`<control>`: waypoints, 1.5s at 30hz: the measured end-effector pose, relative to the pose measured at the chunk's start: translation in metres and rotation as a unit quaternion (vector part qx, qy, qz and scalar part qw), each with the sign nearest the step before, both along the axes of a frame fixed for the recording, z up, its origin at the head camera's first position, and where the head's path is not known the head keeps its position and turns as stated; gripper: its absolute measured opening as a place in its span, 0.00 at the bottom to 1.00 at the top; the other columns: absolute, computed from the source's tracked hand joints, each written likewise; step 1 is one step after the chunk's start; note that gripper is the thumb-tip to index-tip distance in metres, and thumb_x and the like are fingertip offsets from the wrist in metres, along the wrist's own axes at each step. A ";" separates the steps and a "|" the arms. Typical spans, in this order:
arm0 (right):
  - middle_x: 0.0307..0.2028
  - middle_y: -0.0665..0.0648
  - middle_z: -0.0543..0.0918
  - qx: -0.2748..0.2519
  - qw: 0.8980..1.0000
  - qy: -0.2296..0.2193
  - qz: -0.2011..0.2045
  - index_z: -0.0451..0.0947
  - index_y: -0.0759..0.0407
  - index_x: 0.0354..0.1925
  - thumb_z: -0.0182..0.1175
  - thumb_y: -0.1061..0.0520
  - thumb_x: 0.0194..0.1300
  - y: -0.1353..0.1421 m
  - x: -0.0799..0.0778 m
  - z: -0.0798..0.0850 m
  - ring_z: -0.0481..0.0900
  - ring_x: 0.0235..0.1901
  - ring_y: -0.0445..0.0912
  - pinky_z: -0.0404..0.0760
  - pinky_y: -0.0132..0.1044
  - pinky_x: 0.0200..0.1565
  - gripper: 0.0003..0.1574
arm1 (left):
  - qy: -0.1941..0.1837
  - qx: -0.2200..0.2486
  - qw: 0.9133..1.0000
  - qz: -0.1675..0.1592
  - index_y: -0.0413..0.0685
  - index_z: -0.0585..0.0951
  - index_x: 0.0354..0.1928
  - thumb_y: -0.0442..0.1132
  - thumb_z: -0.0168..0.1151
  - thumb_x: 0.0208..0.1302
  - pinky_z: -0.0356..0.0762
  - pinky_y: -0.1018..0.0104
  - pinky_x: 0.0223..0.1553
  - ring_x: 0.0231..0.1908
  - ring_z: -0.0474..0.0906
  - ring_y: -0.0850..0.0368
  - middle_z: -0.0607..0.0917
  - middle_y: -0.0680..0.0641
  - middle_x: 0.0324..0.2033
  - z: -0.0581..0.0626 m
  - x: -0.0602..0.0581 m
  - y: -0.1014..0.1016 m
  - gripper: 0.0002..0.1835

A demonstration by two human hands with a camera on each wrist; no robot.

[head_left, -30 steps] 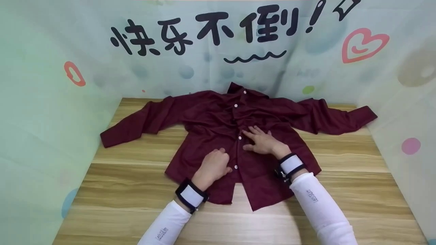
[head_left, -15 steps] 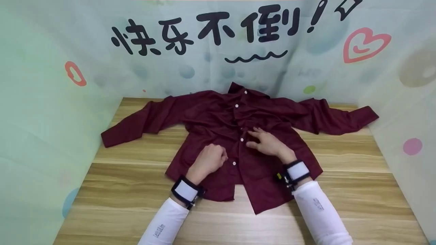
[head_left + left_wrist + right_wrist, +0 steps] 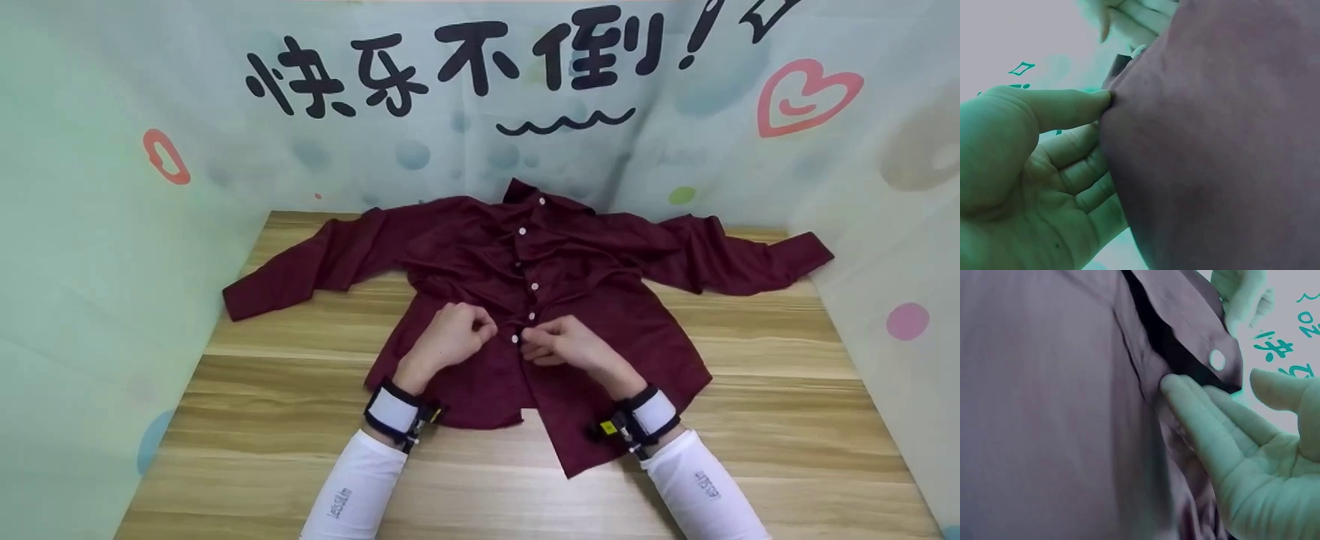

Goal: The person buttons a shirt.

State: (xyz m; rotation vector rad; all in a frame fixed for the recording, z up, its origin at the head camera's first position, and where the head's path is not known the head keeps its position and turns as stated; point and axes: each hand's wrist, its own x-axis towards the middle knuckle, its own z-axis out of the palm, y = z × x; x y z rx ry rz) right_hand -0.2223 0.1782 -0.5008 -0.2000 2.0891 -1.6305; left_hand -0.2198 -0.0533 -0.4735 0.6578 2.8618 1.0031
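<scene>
A dark red button-up shirt (image 3: pixel 465 247) lies front up on the table, sleeves spread to both sides, with white buttons down its front. My left hand (image 3: pixel 450 334) pinches the cloth near the front opening; the left wrist view shows the thumb (image 3: pixel 1081 107) pressing the shirt edge against the fingers. Just right of it is a white button (image 3: pixel 515 339). My right hand (image 3: pixel 574 349) is at the other front edge. In the right wrist view its straight fingers (image 3: pixel 1202 422) touch the placket, while the thumb (image 3: pixel 1278 391) stays apart from them.
The wood-grain table (image 3: pixel 285 427) extends around the shirt. A pale printed curtain (image 3: pixel 450 150) with black characters and coloured shapes encloses the back and both sides. The shirt's collar and cuffs lie close to it.
My left hand has moved away from me, raising the left front panel and its button. My right hand has left its flat rest on the shirt and come nearer, down the opening.
</scene>
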 end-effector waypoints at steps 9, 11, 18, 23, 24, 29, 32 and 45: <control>0.31 0.55 0.85 -0.087 0.995 -0.034 -0.034 0.82 0.74 0.47 0.63 0.62 0.70 -0.010 0.001 -0.010 0.86 0.30 0.45 0.87 0.41 0.42 0.15 | -0.007 0.005 1.000 0.005 0.43 0.89 0.35 0.37 0.66 0.67 0.79 0.55 0.42 0.33 0.82 0.51 0.88 0.49 0.32 -0.001 -0.004 -0.001 0.06; 0.29 0.56 0.86 -0.091 0.995 -0.026 -0.040 0.83 0.75 0.46 0.64 0.63 0.69 -0.010 0.001 -0.011 0.86 0.28 0.44 0.87 0.39 0.40 0.14 | -0.005 -0.001 1.000 0.007 0.44 0.89 0.35 0.37 0.67 0.66 0.80 0.54 0.43 0.35 0.83 0.50 0.89 0.49 0.32 -0.002 -0.004 0.000 0.06; 0.27 0.55 0.86 -0.101 0.993 -0.014 -0.063 0.84 0.72 0.43 0.66 0.65 0.67 -0.013 0.000 -0.010 0.86 0.26 0.43 0.87 0.36 0.35 0.10 | 0.035 0.020 0.998 0.038 0.44 0.89 0.39 0.40 0.67 0.68 0.80 0.54 0.42 0.35 0.84 0.50 0.89 0.48 0.33 0.003 0.000 0.004 0.07; 0.27 0.54 0.86 -0.120 0.989 -0.004 -0.088 0.84 0.69 0.40 0.66 0.65 0.66 -0.015 0.000 -0.007 0.85 0.26 0.43 0.87 0.36 0.35 0.06 | 0.043 0.047 0.998 0.016 0.43 0.90 0.38 0.43 0.65 0.70 0.79 0.58 0.34 0.30 0.81 0.54 0.89 0.48 0.32 0.008 0.004 0.008 0.11; 0.28 0.54 0.86 -0.124 0.988 -0.002 -0.092 0.84 0.69 0.40 0.66 0.65 0.66 -0.015 0.000 -0.007 0.85 0.26 0.43 0.87 0.36 0.35 0.06 | 0.035 0.046 0.998 0.012 0.42 0.90 0.38 0.44 0.65 0.70 0.78 0.59 0.33 0.29 0.80 0.55 0.89 0.48 0.31 0.007 0.004 0.008 0.12; 0.31 0.53 0.86 -0.135 0.986 0.009 -0.099 0.84 0.69 0.40 0.66 0.65 0.66 -0.016 0.000 -0.007 0.86 0.28 0.44 0.87 0.37 0.36 0.06 | -0.019 0.057 0.998 0.007 0.43 0.90 0.38 0.45 0.61 0.73 0.72 0.65 0.30 0.26 0.74 0.60 0.87 0.48 0.28 0.000 0.000 0.010 0.14; 0.32 0.54 0.87 -0.134 0.986 0.016 -0.096 0.84 0.71 0.41 0.66 0.65 0.66 -0.017 0.000 -0.009 0.86 0.28 0.44 0.87 0.37 0.36 0.08 | -0.056 0.097 0.994 0.007 0.44 0.90 0.37 0.44 0.61 0.74 0.70 0.69 0.28 0.24 0.74 0.63 0.86 0.49 0.24 -0.006 -0.002 0.010 0.14; 0.36 0.57 0.89 -0.127 0.983 0.030 -0.126 0.84 0.72 0.44 0.68 0.66 0.63 -0.020 0.000 -0.008 0.87 0.29 0.45 0.87 0.38 0.38 0.11 | -0.072 0.162 0.984 0.012 0.40 0.90 0.39 0.39 0.67 0.69 0.72 0.72 0.29 0.24 0.77 0.65 0.86 0.51 0.24 -0.011 -0.004 0.015 0.09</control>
